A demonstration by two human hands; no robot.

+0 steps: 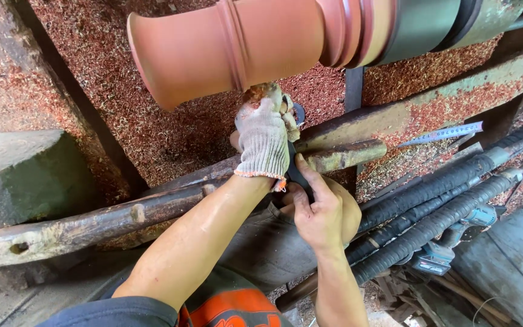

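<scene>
A large reddish turned wooden piece (237,45) sits sideways on a lathe at the top. My left hand (266,136), in a white knit glove, grips the front of a dark turning tool (293,163) just under the wood. The tool lies on a rusty tool rest bar (346,156). My right hand (322,212), bare, is closed around the tool's handle below the rest. The tool's tip is hidden behind the glove.
Red wood shavings (152,121) cover the lathe bed. A long worn rail (92,224) runs to the left. Several black wrapped long tools (443,200) lie at right, with a blue power tool (449,242) and a steel ruler (443,133).
</scene>
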